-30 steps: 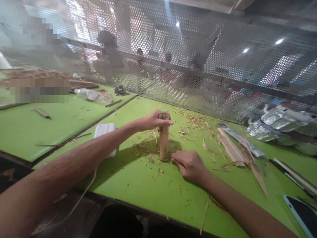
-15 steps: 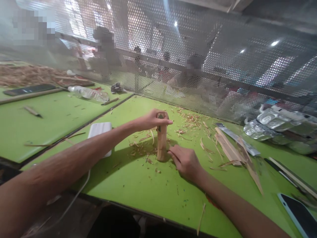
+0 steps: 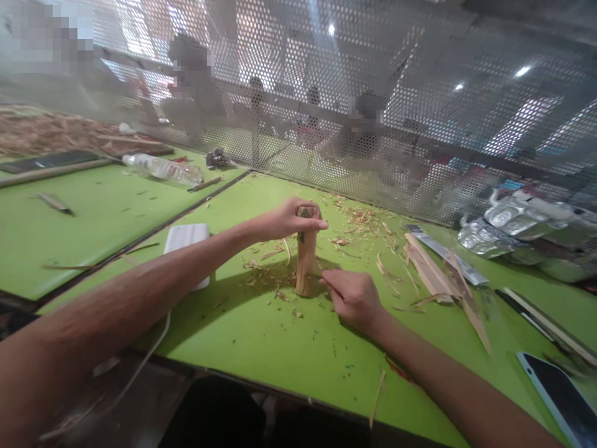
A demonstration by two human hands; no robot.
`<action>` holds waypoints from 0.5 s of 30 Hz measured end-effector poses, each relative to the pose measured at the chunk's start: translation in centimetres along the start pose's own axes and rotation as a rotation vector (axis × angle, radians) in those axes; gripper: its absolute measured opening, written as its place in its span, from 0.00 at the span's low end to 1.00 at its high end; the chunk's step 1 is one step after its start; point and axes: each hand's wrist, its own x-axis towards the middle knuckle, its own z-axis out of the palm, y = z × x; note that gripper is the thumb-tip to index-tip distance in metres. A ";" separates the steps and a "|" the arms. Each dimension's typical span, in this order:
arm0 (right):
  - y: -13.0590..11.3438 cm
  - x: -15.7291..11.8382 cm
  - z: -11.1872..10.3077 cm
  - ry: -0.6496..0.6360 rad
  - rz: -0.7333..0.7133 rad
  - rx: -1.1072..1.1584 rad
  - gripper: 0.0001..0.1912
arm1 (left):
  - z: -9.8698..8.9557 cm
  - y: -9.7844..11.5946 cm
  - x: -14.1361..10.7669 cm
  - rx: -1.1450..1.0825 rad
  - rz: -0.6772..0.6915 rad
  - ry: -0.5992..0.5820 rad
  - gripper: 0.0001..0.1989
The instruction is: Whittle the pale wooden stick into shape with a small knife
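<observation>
A pale piece of wood [image 3: 306, 261] with a dark green marking near its top stands almost upright on the green table, leaning slightly. My left hand [image 3: 301, 216] is wrapped around its upper end, with the thumb across the front. Close to the right of its lower part is my right hand [image 3: 352, 297], closed in a pinch with the knuckles toward me. Whatever lies in those fingers is hidden or too small to name. Curled wood shavings [image 3: 265, 270] are scattered around the foot of the wood.
Wood strips [image 3: 431, 267], a phone [image 3: 555, 392] and foil-like silver packages [image 3: 522, 224] lie to the right. A white box [image 3: 186, 239] with a cable sits by my left forearm. Farther left are a plastic bottle [image 3: 161, 168] and heaped shavings [image 3: 51, 132]. A perforated screen [image 3: 298, 118] borders the back.
My right hand has drawn slightly right, away from the wood's lower part. The wood leans a little more, its top to the right. My left hand keeps its hold.
</observation>
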 end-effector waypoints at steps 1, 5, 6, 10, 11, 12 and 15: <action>0.0 0.0 -0.1 -0.001 -0.009 -0.013 0.13 | 0.0 0.0 0.0 0.002 0.006 0.000 0.17; -0.1 0.0 -0.2 -0.006 -0.041 -0.057 0.14 | 0.0 0.1 0.1 -0.002 0.018 -0.004 0.18; -0.1 0.0 -0.2 -0.012 -0.040 -0.056 0.13 | 0.1 0.2 0.1 -0.007 0.014 -0.006 0.18; -0.3 -0.1 -0.4 -0.047 -0.029 -0.063 0.12 | 0.2 0.4 0.1 -0.009 0.007 -0.008 0.17; -0.3 -0.1 -0.5 -0.056 -0.033 -0.073 0.12 | 0.2 0.5 0.1 -0.006 0.010 -0.009 0.17; -0.4 -0.1 -0.6 -0.065 -0.037 -0.087 0.12 | 0.3 0.5 0.1 -0.005 0.013 -0.012 0.18; -0.6 -0.1 -0.9 -0.090 -0.042 -0.135 0.13 | 0.5 0.6 0.1 -0.009 0.020 -0.021 0.18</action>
